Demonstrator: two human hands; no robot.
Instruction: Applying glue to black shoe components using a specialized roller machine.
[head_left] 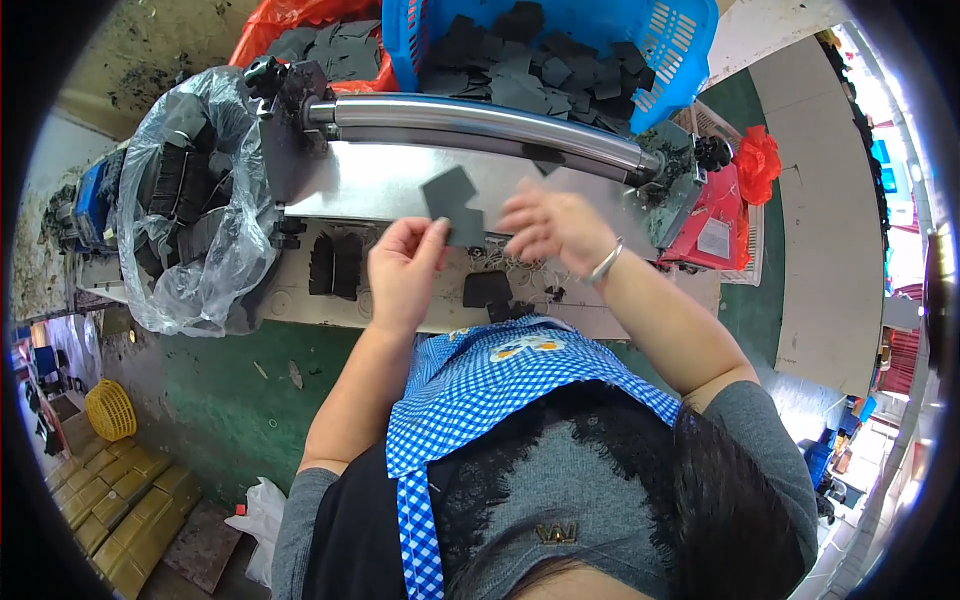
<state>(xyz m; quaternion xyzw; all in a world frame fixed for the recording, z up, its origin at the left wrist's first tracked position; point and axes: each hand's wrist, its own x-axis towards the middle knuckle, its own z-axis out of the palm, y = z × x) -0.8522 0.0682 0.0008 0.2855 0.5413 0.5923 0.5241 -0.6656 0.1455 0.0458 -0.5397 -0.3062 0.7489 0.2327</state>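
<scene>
My left hand [402,272] pinches a dark grey notched flat piece [452,203] between thumb and fingers, holding it up in front of the machine's metal plate [370,180]. My right hand [562,232] is just right of that piece, slightly blurred, its fingers apart and nothing visible in them. Behind it, a small dark scrap [546,167] shows at the plate, below the long steel roller [480,118]. On the bench edge under my hands lie a dark stack of pieces [336,265], another dark piece [486,289] and a tangle of rubber bands [515,268].
Beyond the roller stands a blue basket [675,60] heaped with dark flat pieces, beside a red bag [290,15] of similar ones. A clear plastic bag [215,295] with banded dark bundles sits left. At right are a red box [705,225] and a long pale table [830,200].
</scene>
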